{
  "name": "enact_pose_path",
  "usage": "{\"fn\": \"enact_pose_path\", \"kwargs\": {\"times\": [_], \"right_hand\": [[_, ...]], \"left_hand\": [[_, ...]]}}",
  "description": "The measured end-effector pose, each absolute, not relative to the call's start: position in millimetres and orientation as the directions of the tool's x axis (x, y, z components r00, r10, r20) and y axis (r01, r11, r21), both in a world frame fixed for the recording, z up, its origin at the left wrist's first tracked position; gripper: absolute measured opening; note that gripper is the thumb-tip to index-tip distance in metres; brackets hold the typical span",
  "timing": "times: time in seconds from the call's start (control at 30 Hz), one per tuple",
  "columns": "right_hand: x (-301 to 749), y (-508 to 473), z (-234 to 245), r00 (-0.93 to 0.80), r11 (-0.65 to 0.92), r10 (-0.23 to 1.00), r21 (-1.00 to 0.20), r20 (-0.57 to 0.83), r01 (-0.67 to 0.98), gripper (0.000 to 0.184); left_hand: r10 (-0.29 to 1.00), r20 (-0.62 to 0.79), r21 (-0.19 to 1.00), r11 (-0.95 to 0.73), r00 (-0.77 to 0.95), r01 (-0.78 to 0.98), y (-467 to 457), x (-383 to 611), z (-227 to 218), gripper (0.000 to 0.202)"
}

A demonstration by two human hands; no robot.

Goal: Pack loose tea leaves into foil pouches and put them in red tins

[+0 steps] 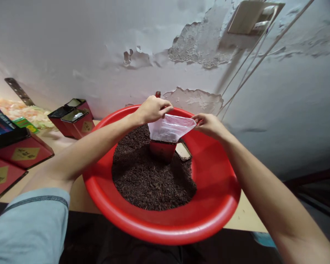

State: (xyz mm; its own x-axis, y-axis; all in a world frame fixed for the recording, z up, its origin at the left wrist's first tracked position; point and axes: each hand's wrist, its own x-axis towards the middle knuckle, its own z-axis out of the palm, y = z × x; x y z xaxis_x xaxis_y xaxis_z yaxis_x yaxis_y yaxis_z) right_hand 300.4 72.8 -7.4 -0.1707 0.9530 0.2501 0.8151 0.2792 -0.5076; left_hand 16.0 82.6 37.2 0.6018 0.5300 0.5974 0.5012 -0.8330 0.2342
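Observation:
A large red plastic basin [211, 198] sits on the table, holding a heap of dark loose tea leaves [148, 176]. A small red tin [162, 150] stands upright in the leaves, with a clear plastic bag [170, 128] lining it and rising above its mouth. My left hand [152, 109] pinches the bag's left top edge. At the right top edge, my right hand [209, 124] pinches the bag too. Both hands hold the bag's mouth stretched between them. A flat lid-like piece [183, 151] lies on the leaves just right of the tin.
Two open red tins [74, 119] stand at the back left by the wall. Flat red boxes with gold labels [13, 154] lie at the left edge. A pile of pale bags [22, 110] is behind them. The peeling wall [195, 55] is close behind the basin.

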Motion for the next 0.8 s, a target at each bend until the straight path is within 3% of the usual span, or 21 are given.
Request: {"fn": "enact_pose_path", "kwargs": {"times": [0.1, 0.17, 0.23, 0.27, 0.33, 0.4, 0.47, 0.57, 0.7, 0.8], "right_hand": [[300.9, 68.9, -15.2, -0.526, 0.409, 0.850, -0.652, 0.017, 0.639, 0.053], [302.4, 70.1, -19.1, -0.616, 0.442, 0.788, -0.680, -0.018, 0.585, 0.060], [301.8, 76.7, -22.8, -0.620, 0.443, 0.785, -0.681, -0.018, 0.582, 0.066], [299.5, 82.2, -24.4, -0.624, 0.446, 0.781, -0.685, -0.017, 0.576, 0.069], [289.3, 96.3, -27.0, -0.680, 0.474, 0.732, -0.696, -0.029, 0.539, 0.073], [272.6, 112.5, -29.5, -0.768, 0.532, 0.640, -0.702, -0.033, 0.473, 0.074], [253.0, 127.3, -33.3, -0.837, 0.597, 0.547, -0.689, -0.027, 0.412, 0.072], [227.7, 140.3, -41.2, -0.864, 0.652, 0.503, -0.643, -0.029, 0.401, 0.069], [205.9, 138.5, -50.1, -0.813, 0.683, 0.579, -0.578, 0.057, 0.446, 0.075], [192.3, 132.3, -54.1, -0.790, 0.676, 0.604, -0.597, 0.111, 0.433, 0.070]], "left_hand": [[0.521, 0.758, 0.263, -0.795, 0.394, 0.546, 83.0, 8.5, 32.8, 0.029], [0.530, 0.818, 0.330, -0.752, 0.225, 0.570, 89.7, -7.1, 24.5, 0.035], [0.618, 0.774, 0.439, -0.681, 0.138, 0.587, 100.0, -28.2, 11.3, 0.034], [0.700, 0.694, 0.496, -0.634, 0.168, 0.593, 104.9, -38.7, 3.4, 0.031], [0.849, 0.390, 0.609, -0.528, 0.355, 0.592, 110.8, -54.3, -13.3, 0.027], [0.841, 0.058, 0.722, -0.407, 0.537, 0.559, 109.6, -58.3, -29.2, 0.038], [0.789, -0.085, 0.813, -0.298, 0.608, 0.501, 104.0, -50.4, -42.2, 0.048], [0.829, -0.028, 0.836, -0.287, 0.559, 0.468, 98.1, -29.2, -54.5, 0.036], [0.847, 0.235, 0.761, -0.466, 0.477, 0.452, 97.9, -10.8, -60.8, 0.021], [0.799, 0.375, 0.685, -0.580, 0.470, 0.441, 92.9, -5.5, -61.4, 0.016]]}}
